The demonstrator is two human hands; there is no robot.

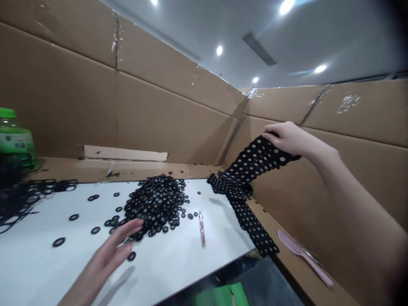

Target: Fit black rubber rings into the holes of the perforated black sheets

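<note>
**Hands.** The left hand (117,242) is open, with the fingers spread wide. It lies over the near right side of the white board (204,199), and its fingertips are at the edge of the ring pile (156,204). Contact with the rings cannot be confirmed. The right hand (287,138) is raised beyond the right edge of the board and is narrowed around the upper end of the strip (251,187), holding it.

**Strip.** The strip is black with white dots. It hangs from the right hand down to the far right corner of the board, folds there, and continues along the right edge, passing over that edge. Its material cannot be determined.

**Items on the board.** The ring pile sits near the center. Loose black rings (74,217) are scattered to its left and right. A tangled dark mass of rings (28,199) lies at the left end. A slim pink stick (202,229) lies just right of the pile.

**Items around the board.** A pink brush (299,255) lies beyond the right edge. A green-capped jar (15,136) stands beyond the left end. Cardboard walls (165,123) rise behind the far edge and to the right.
</note>
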